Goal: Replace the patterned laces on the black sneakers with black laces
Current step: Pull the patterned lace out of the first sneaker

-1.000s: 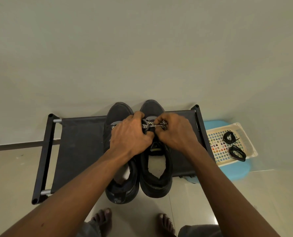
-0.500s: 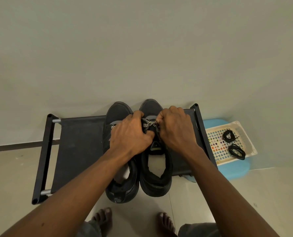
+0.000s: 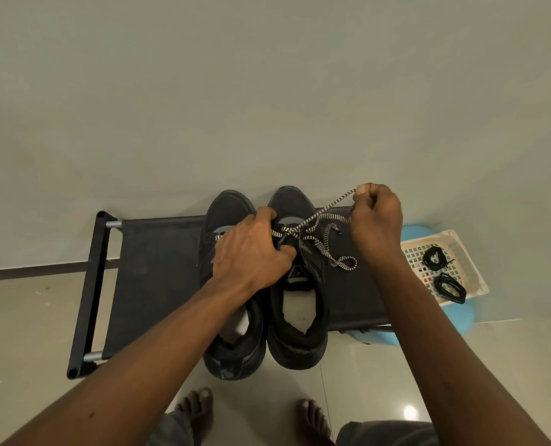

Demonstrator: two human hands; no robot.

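Both hands are on one patterned lace (image 3: 319,217), a black-and-white cord threaded in the right sneaker (image 3: 296,320). The right hand (image 3: 375,217) is lifted up and to the right of the shoe, with its fingers curled and the thumb and forefinger pinching the lace near its end. From that pinch the cord runs straight down and left to the shoe's eyelets. The left hand (image 3: 255,249) lies across the front of both shoes, fingers curled round the same lace where it crosses the right sneaker's throat, thumb pressed against the tongue. More of the lace lies slack over the shoe's right side and ends in a loose loop on the black fabric of the shoe rack (image 3: 158,268).

The left sneaker (image 3: 232,349) sits just beside its partner, touching it along the inner side. A short bit of patterned cord shows at its eyelets, beside the left wrist. Both shoes point toward the wall, toes on the rack and heels overhanging its front edge.

Two coiled black laces (image 3: 433,257) lie in a cream perforated basket (image 3: 478,284) to the right of the rack, one bundle nearer the wall and the other nearer the person. That basket rests on a blue stool (image 3: 460,320). Bare feet (image 3: 197,410) stand on the glossy tiled floor below the shoes.
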